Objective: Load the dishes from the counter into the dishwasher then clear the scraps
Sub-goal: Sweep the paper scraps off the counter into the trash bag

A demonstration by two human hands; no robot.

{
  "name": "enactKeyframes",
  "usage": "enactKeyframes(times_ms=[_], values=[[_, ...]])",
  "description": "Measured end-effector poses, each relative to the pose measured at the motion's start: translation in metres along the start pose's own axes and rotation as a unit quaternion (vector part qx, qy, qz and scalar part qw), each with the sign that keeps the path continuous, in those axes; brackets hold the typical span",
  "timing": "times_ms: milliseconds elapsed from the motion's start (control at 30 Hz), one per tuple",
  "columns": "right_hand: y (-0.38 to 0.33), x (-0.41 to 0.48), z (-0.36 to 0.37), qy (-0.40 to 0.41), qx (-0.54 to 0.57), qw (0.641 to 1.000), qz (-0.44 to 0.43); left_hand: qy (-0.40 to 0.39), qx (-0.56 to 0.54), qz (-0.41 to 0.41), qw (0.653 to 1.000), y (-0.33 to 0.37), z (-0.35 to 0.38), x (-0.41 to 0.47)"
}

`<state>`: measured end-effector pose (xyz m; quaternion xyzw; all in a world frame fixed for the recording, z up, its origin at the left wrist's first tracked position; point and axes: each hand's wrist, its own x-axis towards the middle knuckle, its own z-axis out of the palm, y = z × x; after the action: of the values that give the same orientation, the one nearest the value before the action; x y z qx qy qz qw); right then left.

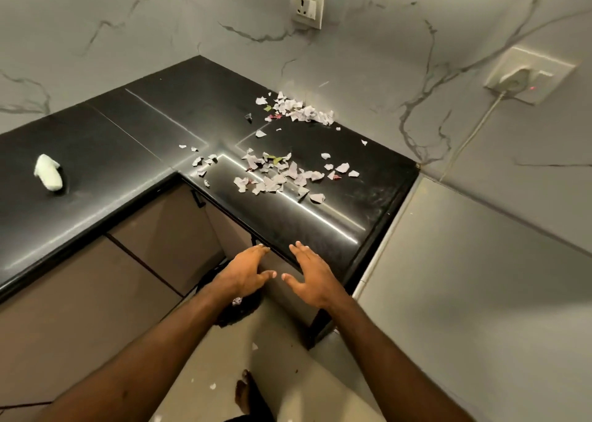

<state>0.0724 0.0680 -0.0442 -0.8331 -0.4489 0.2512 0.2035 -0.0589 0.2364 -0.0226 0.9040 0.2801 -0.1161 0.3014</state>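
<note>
Torn paper scraps (278, 174) lie scattered over the black L-shaped counter (336, 203), with a second heap of scraps (302, 111) against the marble wall. My left hand (245, 272) and my right hand (312, 275) hover side by side at the counter's front edge, palms down, fingers straight, holding nothing. Below my left wrist a dark bin (235, 309) on the floor holds a paper scrap; my arm hides most of it.
A white cloth (48, 172) lies on the left arm of the counter. Brown cabinet doors (153, 229) run under the counter. Two wall sockets (307, 5) (530, 73) sit above, one with a plug and cable. Small scraps dot the floor (212, 385).
</note>
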Motion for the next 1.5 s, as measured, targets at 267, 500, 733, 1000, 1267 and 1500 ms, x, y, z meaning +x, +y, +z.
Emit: enactKeyframes(times_ms=[267,500,733,1000,1267,1500], values=[[-0.018,0.073,0.007,-0.057,-0.071,0.995,0.033,0.013,-0.007,-0.002,1.0,-0.072,-0.043,0.034],[-0.039,0.144,-0.025,-0.148,-0.069,0.983,0.087,0.131,-0.028,-0.058,0.989,-0.101,-0.081,0.089],[-0.084,0.224,-0.033,0.049,-0.132,0.984,0.11,0.077,-0.03,-0.071,0.994,-0.112,-0.107,0.164],[-0.076,0.282,0.006,0.051,-0.146,0.982,-0.105,0.328,-0.088,-0.039,0.94,-0.156,-0.146,0.209],[-0.05,0.302,-0.003,0.072,-0.127,0.986,-0.079,0.241,-0.098,-0.146,0.954,-0.127,-0.123,0.236],[-0.051,0.301,-0.005,0.058,-0.125,0.988,-0.076,0.326,-0.106,-0.102,0.934,-0.115,-0.156,0.274]])
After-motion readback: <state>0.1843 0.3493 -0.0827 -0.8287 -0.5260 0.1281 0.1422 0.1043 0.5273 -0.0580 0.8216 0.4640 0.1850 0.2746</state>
